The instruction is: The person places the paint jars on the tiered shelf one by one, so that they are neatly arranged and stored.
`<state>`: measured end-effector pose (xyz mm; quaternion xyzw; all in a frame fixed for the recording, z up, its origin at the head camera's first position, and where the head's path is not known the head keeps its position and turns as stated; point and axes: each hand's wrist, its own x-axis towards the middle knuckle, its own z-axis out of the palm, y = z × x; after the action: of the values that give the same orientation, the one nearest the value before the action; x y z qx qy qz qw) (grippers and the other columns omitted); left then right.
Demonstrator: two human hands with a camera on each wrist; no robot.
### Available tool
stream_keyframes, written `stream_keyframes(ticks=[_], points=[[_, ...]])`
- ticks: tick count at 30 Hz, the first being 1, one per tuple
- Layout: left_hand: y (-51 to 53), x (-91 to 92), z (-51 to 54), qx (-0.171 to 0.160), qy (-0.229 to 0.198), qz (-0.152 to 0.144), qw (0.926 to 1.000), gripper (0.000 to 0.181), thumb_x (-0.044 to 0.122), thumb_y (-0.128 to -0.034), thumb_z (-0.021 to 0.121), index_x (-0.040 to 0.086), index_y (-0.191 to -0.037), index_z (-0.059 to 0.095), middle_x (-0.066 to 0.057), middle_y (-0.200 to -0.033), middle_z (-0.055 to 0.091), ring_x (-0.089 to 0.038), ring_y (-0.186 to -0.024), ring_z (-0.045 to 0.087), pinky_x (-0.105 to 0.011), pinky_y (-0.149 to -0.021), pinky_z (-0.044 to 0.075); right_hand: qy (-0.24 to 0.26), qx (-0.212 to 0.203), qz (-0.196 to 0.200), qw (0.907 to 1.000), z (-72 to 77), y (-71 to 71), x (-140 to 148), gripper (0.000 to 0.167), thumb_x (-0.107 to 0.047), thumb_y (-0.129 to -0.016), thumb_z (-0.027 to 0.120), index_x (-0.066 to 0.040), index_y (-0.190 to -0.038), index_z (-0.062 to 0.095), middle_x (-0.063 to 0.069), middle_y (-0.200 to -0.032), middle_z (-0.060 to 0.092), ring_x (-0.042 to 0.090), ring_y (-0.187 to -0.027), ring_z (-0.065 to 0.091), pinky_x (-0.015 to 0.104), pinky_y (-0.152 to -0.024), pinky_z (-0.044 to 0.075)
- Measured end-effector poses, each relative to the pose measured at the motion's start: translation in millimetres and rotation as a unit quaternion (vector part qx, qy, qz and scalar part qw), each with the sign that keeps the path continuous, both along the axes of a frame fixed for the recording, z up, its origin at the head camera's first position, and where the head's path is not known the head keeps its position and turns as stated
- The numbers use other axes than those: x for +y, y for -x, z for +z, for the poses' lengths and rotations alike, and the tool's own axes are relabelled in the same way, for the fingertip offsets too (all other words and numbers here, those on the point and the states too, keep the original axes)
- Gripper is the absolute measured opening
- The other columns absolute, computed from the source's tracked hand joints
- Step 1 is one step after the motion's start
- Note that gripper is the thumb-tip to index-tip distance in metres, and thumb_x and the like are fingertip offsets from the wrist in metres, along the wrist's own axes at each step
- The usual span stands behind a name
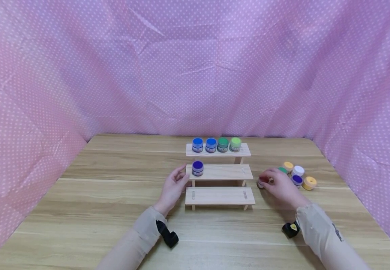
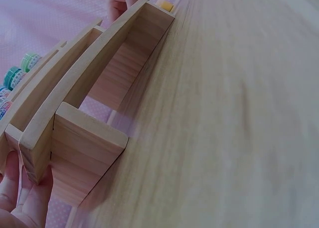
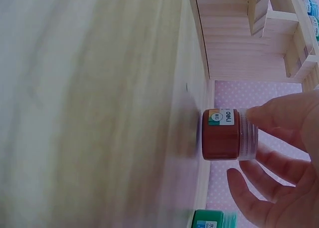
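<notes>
My right hand pinches a reddish-brown paint jar by its clear lid, thumb on one side and fingers on the other. That jar is upright, at or just above the table right of a three-tier wooden stand. At the stand's left end, my left hand grips the edge of a board between thumb and fingers. A dark purple paint jar sits at the left of the middle tier. Along the top tier stand two blue jars, a green jar and a light green jar.
Behind my right hand is a cluster of jars: two orange-yellow ones, a white jar, a purple jar and a partly hidden green jar. The wooden table backs onto a pink dotted curtain.
</notes>
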<state>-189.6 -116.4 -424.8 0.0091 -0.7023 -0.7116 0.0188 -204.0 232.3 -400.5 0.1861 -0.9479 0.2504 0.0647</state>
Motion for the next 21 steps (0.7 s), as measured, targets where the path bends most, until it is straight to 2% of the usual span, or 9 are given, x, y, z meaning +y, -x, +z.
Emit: stream_keyframes(ticks=[7, 12, 15, 21], points=[[0.2, -0.1, 1.2, -0.004, 0.001, 0.000, 1.0000, 0.047, 0.007, -0.0933, 0.057, 0.005, -0.138, 0.045, -0.010, -0.101, 0.062, -0.006, -0.078, 0.060, -0.019, -0.066, 0.050, 0.016, -0.019, -0.004, 0.9997, 0.2, 0.2, -0.8, 0.019, -0.012, -0.086, 0.068, -0.004, -0.103, 0.069, 0.009, -0.103, 0.061, 0.025, -0.095, 0.060, 0.046, -0.083, 0.052], [0.4, 0.3, 1.8, -0.004, 0.000, 0.001, 1.0000, 0.046, 0.007, -0.0933, 0.057, 0.005, -0.138, 0.046, -0.009, -0.101, 0.062, -0.007, -0.079, 0.059, -0.019, -0.065, 0.049, 0.028, -0.041, -0.018, 0.9986, 4.8, 0.6, -2.0, 0.024, -0.013, -0.086, 0.067, -0.003, -0.108, 0.067, 0.011, -0.107, 0.060, 0.027, -0.098, 0.059, 0.046, -0.085, 0.052], [0.2, 0.2, 1.5, -0.003, 0.000, 0.001, 1.0000, 0.046, 0.007, -0.0931, 0.057, 0.005, -0.138, 0.046, -0.009, -0.100, 0.062, -0.007, -0.080, 0.059, -0.018, -0.065, 0.049, 0.035, -0.031, -0.016, 0.9988, 6.4, 1.5, -2.8, 0.025, -0.010, -0.084, 0.068, -0.001, -0.107, 0.068, 0.012, -0.106, 0.060, 0.027, -0.097, 0.059, 0.044, -0.083, 0.053], [-0.5, 0.0, 0.6, -0.003, 0.000, 0.000, 1.0000, 0.047, 0.007, -0.0934, 0.057, 0.003, -0.138, 0.045, -0.010, -0.101, 0.061, -0.006, -0.080, 0.060, -0.018, -0.066, 0.050, 0.036, 0.021, 0.007, 0.9991, 6.6, 4.1, -2.6, 0.023, -0.004, -0.078, 0.071, 0.001, -0.101, 0.069, 0.013, -0.100, 0.062, 0.026, -0.092, 0.058, 0.039, -0.077, 0.055]])
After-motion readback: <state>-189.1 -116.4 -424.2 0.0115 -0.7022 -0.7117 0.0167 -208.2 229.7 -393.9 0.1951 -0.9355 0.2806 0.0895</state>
